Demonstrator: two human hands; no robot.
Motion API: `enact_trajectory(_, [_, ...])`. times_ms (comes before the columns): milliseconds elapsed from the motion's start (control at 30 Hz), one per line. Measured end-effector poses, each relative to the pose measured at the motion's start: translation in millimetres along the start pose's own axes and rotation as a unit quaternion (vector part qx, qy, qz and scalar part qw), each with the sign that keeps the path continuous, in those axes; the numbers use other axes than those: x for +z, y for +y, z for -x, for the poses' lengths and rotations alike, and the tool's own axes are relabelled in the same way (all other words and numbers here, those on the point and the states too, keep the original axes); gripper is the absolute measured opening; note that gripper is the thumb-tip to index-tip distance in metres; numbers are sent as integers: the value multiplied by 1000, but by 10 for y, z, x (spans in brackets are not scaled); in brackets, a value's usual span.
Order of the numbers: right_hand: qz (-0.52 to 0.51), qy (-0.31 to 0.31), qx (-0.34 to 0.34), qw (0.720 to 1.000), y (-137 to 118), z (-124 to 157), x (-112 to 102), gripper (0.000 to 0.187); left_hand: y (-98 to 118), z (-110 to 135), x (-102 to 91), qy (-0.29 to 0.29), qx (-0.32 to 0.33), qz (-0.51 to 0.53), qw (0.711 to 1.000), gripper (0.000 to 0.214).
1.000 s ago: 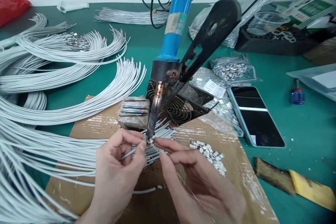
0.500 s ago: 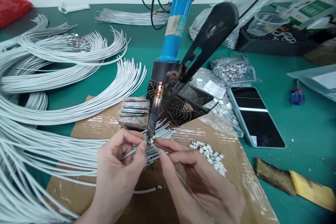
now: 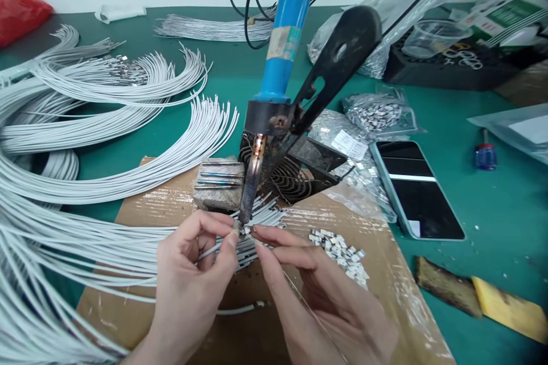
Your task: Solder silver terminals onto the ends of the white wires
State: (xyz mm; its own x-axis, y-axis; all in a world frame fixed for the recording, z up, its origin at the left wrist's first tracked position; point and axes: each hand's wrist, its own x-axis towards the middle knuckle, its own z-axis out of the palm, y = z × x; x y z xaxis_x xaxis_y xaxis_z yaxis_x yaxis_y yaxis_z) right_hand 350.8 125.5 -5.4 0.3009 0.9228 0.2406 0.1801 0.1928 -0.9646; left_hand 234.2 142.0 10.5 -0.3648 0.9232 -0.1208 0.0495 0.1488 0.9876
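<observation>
A blue-handled soldering iron (image 3: 276,71) is clamped in a black metal holder (image 3: 338,63), its dark tip (image 3: 248,205) pointing down. My left hand (image 3: 192,279) is closed, thumb and forefinger pinching a white cable (image 3: 208,252) near its end, just under the tip. My right hand (image 3: 329,302) is closed on a thin solder wire (image 3: 299,293), whose upper end reaches a small white piece (image 3: 245,230) at the tip. The fingers partly hide this joint; whether the tip touches it I cannot tell. Behind my hands lie more white cable ends (image 3: 268,214).
Bundles of white cables (image 3: 85,182) fill the left side. Small white pieces (image 3: 340,254) lie heaped on the cardboard (image 3: 385,302). A grey block (image 3: 220,185) and a black fan (image 3: 295,177) stand behind the tip. At right are a phone (image 3: 417,191) and a sponge (image 3: 511,308).
The soldering iron and its holder have swung slightly left. My right hand has shifted a little left with the solder wire. My left hand stays almost where it was.
</observation>
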Motion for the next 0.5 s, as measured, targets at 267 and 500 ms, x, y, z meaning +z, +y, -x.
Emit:
enact_trajectory(267, [15,-9,0,1000,-34,2,-6,16,-21,5,-44,-14,3,-5,1000,11])
enact_trajectory(500, [17,-31,18,999,1,1,-12,17,-95,-19,-101,-43,-6,-18,999,11])
